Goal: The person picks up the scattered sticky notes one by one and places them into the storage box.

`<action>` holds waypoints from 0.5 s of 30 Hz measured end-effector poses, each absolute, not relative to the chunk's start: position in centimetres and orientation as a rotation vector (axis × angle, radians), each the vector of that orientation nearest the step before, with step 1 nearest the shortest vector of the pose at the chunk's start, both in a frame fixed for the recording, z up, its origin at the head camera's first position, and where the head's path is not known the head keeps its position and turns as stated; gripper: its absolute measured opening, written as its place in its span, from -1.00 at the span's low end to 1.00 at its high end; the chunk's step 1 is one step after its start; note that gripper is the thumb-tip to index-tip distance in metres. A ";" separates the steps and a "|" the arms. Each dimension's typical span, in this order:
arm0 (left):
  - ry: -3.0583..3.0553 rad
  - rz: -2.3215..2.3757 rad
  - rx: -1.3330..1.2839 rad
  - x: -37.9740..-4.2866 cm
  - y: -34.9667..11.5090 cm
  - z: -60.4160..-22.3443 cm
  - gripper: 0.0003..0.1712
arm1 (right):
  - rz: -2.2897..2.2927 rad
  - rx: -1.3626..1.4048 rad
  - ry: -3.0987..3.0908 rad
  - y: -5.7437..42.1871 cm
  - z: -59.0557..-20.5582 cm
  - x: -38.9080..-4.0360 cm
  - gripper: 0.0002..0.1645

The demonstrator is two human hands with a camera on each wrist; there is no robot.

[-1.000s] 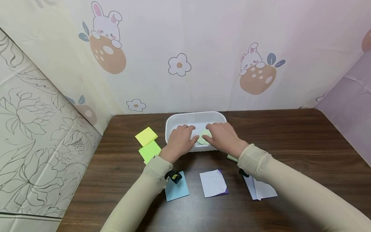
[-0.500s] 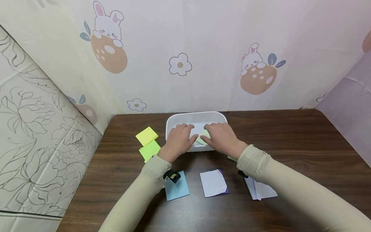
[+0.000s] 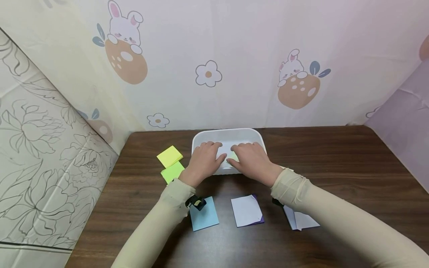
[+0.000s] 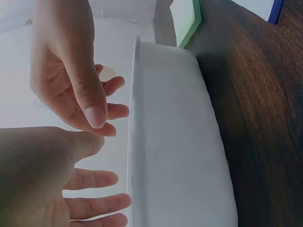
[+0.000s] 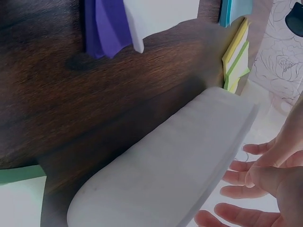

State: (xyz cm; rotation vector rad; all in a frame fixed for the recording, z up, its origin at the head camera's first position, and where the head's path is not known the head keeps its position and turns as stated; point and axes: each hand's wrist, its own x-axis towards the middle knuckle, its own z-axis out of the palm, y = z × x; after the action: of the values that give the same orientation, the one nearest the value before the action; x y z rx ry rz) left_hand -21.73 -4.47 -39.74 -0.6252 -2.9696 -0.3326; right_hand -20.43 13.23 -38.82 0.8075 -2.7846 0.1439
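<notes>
A white plastic tray [image 3: 231,134] stands at the back of the table, both hands over it. My left hand [image 3: 205,159] is on its left side, palm down, thumb and fingers relaxed and apart. On the other side my right hand [image 3: 252,159] has the same loose shape, its thumb pointing at the left thumb. Between the hands, a pale green paper [image 3: 232,155] lies in the tray, partly covered by the right hand. In the left wrist view, the fingers of both hands reach down inside the tray wall [image 4: 175,132], with nothing gripped.
Yellow [image 3: 169,155] and lime paper squares [image 3: 172,172] lie left of the tray. Nearer are a blue square [image 3: 205,217], a white sheet [image 3: 247,211] over purple, and folded whitish paper [image 3: 303,220]. A green-edged pad [image 5: 21,194] sits by the tray's right end.
My right hand has shifted left, closer to the left hand, and hides more of the pale green paper. The left hand has drifted very slightly left.
</notes>
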 end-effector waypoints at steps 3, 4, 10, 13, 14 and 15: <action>-2.963 -0.336 -0.626 -21.8 -4.7 -39.7 -0.42 | 0.139 0.809 -2.780 13.0 -38.9 -20.4 -0.51; -2.965 -0.336 -0.624 -21.8 -4.8 -39.6 -0.42 | 0.137 0.812 -2.776 12.9 -38.8 -20.4 -0.52; -2.957 -0.345 -0.606 -21.7 -5.3 -39.5 -0.42 | 0.143 0.829 -2.765 12.4 -38.8 -20.3 -0.53; -2.947 -0.332 -0.604 -21.8 -5.5 -39.5 -0.42 | 0.147 0.825 -2.770 12.2 -38.8 -20.2 -0.52; -2.942 -0.330 -0.604 -21.8 -5.6 -39.5 -0.42 | 0.151 0.825 -2.772 12.1 -38.8 -20.2 -0.52; -2.940 -0.325 -0.604 -21.9 -5.7 -39.5 -0.42 | 0.153 0.823 -2.775 12.0 -38.8 -20.1 -0.52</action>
State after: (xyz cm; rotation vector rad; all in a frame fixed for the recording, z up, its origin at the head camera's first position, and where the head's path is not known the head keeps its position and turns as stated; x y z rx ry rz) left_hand -21.86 -5.66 -39.46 -0.6043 -2.9397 -0.3251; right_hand -20.15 11.98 -38.79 0.8228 -2.7746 0.1525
